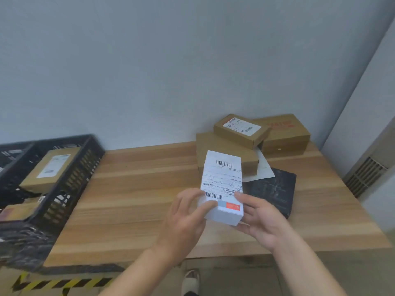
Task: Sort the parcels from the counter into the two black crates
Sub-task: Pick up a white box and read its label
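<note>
A white parcel (pixel 222 180) with a barcode label is held above the wooden counter (pixel 132 189). My left hand (pixel 188 216) grips its near left edge and my right hand (pixel 258 218) supports its near right corner from below. At the back right lie a small labelled brown box (pixel 240 130) on a flat brown box (pixel 215 146), a bigger brown box with red print (pixel 284 133), a pale envelope (pixel 261 167) and a black flat parcel (pixel 271 191). One black crate (pixel 70 178) at the left holds a labelled brown box (pixel 51 169). A second black crate (pixel 12 150) stands behind it.
A grey wall rises behind the counter. A vent grille (pixel 363 176) is on the right wall. Yellow-black hazard tape (pixel 59 283) marks the floor below the crates. A shoe (pixel 190 280) shows under the counter edge.
</note>
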